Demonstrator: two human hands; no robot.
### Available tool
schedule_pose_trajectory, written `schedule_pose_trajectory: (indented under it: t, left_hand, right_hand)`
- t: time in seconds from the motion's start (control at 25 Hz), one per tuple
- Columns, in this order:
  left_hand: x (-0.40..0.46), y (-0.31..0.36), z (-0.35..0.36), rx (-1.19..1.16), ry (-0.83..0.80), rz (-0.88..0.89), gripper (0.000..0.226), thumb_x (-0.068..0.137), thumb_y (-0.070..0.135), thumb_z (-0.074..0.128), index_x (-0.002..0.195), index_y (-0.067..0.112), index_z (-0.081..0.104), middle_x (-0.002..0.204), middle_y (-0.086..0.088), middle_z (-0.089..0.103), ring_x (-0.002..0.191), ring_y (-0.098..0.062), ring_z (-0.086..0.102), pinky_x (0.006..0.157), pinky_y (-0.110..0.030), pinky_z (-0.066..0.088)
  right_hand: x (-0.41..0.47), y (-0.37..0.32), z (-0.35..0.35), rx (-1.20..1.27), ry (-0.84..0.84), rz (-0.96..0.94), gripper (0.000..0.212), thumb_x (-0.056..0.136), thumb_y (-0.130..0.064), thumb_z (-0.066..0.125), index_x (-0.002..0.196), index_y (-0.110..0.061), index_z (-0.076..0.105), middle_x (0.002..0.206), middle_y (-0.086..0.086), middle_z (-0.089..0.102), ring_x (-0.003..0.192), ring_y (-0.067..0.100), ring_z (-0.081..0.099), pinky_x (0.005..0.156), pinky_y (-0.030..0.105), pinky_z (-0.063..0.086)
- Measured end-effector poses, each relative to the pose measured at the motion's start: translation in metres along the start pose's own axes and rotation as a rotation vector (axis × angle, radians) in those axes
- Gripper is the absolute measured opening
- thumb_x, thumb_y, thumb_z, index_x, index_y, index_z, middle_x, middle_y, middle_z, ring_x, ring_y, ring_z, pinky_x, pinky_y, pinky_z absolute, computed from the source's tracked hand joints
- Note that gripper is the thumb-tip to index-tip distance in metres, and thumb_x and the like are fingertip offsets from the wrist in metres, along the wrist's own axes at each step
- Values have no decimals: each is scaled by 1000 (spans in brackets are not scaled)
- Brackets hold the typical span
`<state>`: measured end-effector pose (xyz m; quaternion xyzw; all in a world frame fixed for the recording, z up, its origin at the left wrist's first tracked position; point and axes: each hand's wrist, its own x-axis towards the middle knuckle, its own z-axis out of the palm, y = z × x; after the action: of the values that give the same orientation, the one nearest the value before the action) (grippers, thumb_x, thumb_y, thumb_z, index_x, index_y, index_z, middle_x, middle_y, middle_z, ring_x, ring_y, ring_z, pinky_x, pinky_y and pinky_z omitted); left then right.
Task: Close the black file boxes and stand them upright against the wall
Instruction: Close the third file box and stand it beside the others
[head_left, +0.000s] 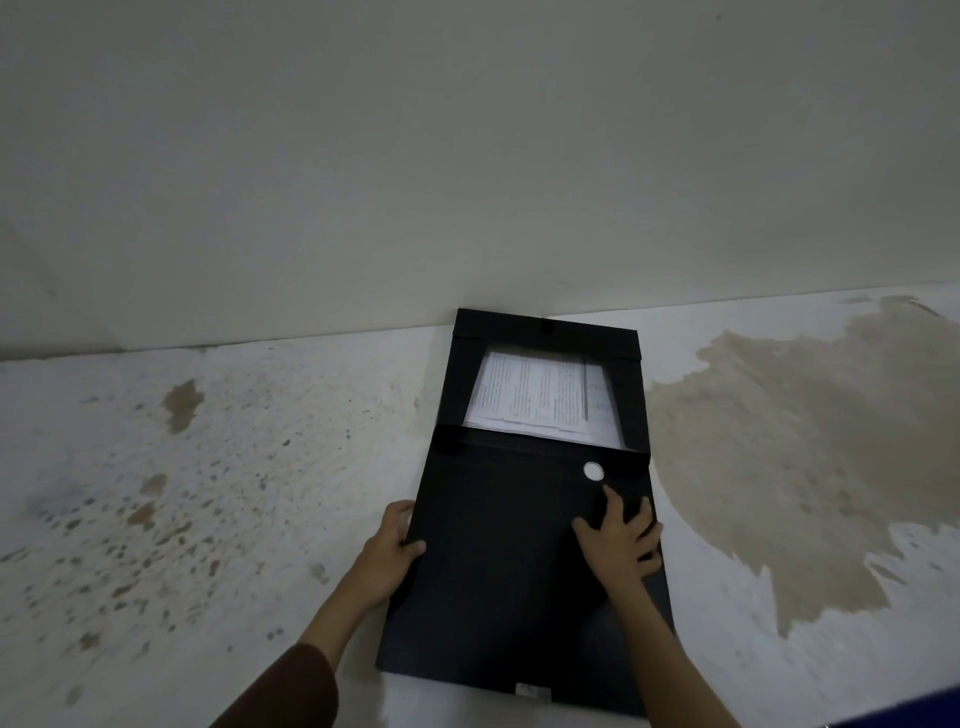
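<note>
File box flat on floor, long axis toward wall, papers exposed, left hand gripping its edge, right hand fingers spread flat on lid.

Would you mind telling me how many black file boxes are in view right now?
1. The box lies open on the floor against the wall, under both hands. Others may be outside the view.

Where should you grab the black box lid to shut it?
Grip the lid by its long side edges, one hand from each side. It is wide, flat and floppy-looking, hinged near the papers. The left hand already pinches the left edge; the right hand lies flat on top.
</note>
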<state>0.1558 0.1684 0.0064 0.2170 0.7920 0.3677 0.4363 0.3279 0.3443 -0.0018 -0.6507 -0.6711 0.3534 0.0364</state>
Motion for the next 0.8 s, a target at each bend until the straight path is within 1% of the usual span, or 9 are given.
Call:
schedule_pose_trajectory:
  t: [0.12, 0.24, 0.32, 0.4, 0.44, 0.52, 0.6, 0.68, 0.8]
  left_hand:
    - [4, 4, -24, 9, -47, -36, 47, 93, 14, 48, 134, 26, 30, 138, -19, 44, 126, -29, 45, 106, -38, 39]
    - [3, 9, -71, 2, -88, -99, 40, 90, 22, 52, 127, 35, 41, 137, -15, 49, 122, -29, 50, 106, -43, 39]
    - [-8, 19, -106, -116, -108, -84, 32, 91, 27, 49, 122, 36, 50, 128, -6, 54, 109, -22, 57, 95, -39, 47]
    - [-22, 26, -138, -354, -76, -32, 28, 90, 32, 45, 115, 29, 60, 116, -4, 59, 96, -19, 61, 75, -31, 53]
    - [-26, 24, -152, -537, -65, 11, 34, 85, 40, 49, 110, 24, 65, 113, -7, 65, 92, -23, 65, 69, -31, 57]
    - [-30, 22, -169, -864, -40, 92, 56, 58, 56, 71, 100, 19, 73, 105, -11, 73, 87, -25, 72, 65, -32, 61]
    - [-25, 18, -167, -991, 44, 177, 68, 38, 60, 80, 94, 22, 76, 102, -6, 75, 86, -23, 73, 66, -32, 61]
    - [-24, 29, -155, -982, 121, 256, 65, 46, 65, 74, 98, 26, 74, 107, 2, 73, 92, -18, 71, 73, -30, 60]
    - [-24, 52, -133, -892, 196, 290, 48, 88, 56, 33, 118, 28, 59, 126, 4, 61, 121, -18, 53, 97, -36, 45]
  right_hand:
    - [4, 2, -8, -38, 34, -5, 51, 85, -27, 54, 133, -31, 37, 152, 14, 9, 136, 38, 13, 111, 53, 9]
    - [8, 7, -15, 16, 22, -91, 33, 88, -18, 52, 120, -24, 52, 132, 22, 36, 107, 37, 45, 97, 43, 35]
    - [6, 13, -16, 138, -59, -180, 27, 87, -1, 46, 104, -15, 62, 117, 25, 52, 88, 31, 54, 84, 37, 47]
    - [-2, 16, -13, 164, -146, -212, 39, 81, 12, 41, 90, -11, 70, 101, 16, 64, 78, 23, 59, 72, 32, 51]
    - [-8, 15, -9, 163, -186, -229, 45, 78, 15, 41, 85, -18, 71, 97, 9, 64, 78, 20, 61, 70, 26, 51]
    - [-23, 11, 6, 134, -248, -322, 63, 74, 16, 47, 74, -43, 67, 91, 1, 63, 75, 13, 63, 65, 13, 48]
    - [-40, 4, 28, 136, -306, -453, 74, 68, 14, 53, 77, -59, 62, 88, -6, 61, 67, 3, 62, 61, 7, 46]
    - [-58, -10, 47, 146, -319, -560, 79, 67, 10, 54, 85, -66, 57, 84, -18, 62, 68, -8, 59, 61, 4, 44]
    - [-90, -50, 63, 225, -424, -537, 53, 81, 4, 56, 79, -49, 62, 77, -15, 63, 68, -8, 60, 64, 8, 46]
